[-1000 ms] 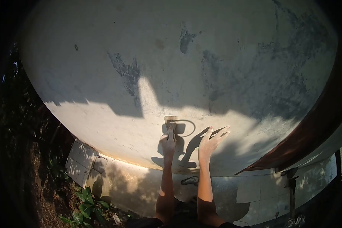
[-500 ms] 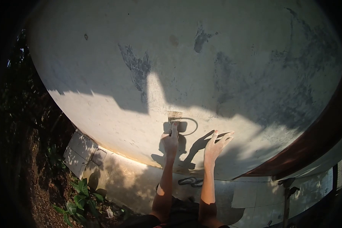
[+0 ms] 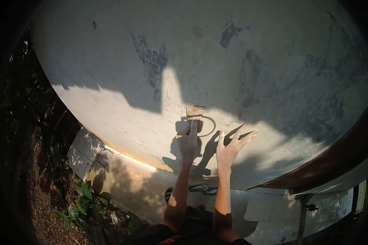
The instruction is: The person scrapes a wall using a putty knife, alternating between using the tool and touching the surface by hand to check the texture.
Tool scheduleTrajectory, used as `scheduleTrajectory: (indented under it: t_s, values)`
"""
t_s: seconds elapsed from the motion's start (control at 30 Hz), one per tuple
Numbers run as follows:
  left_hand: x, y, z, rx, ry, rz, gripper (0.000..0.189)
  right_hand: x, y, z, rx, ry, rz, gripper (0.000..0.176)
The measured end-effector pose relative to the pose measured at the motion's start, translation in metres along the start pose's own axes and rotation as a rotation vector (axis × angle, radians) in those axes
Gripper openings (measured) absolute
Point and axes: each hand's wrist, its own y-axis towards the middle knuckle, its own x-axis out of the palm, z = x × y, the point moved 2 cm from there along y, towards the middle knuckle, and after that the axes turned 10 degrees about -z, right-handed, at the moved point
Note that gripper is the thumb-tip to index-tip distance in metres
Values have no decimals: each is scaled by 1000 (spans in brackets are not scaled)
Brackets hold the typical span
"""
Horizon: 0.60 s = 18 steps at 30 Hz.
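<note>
My left hand (image 3: 187,143) is closed around a putty knife (image 3: 195,111), with the thumb laid along it toward the blade. The flat, stained blade points up the pale wall (image 3: 110,65) and overlaps its sunlit band. To the right, my right hand (image 3: 228,152) has its fingers stretched and spread, holding nothing. Its fingertips are close over the wall, beside their shadow. Both hands look dusty. Dark grey rough patches (image 3: 149,57) mark the wall above the knife.
Below the wall runs a paved strip (image 3: 135,188) with a dark looped item (image 3: 203,188) on it. Leafy plants (image 3: 84,200) grow at lower left. A reddish-brown band (image 3: 335,157) borders the wall at right, and a tap on a post (image 3: 310,207) stands at lower right.
The putty knife and my left hand have moved up the wall and a little right. My right hand's fingers have spread wider. The view has shifted slightly.
</note>
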Motion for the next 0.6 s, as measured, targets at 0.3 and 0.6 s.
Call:
scheduleTrajectory:
  t_s: [0.3, 0.6]
  values:
    - [-14, 7, -12, 5, 148, -7, 48, 3, 1, 2, -20, -5, -19, 89]
    - [-23, 5, -35, -41, 200, -14, 45, -6, 1, -7, 36, 65, -54, 86]
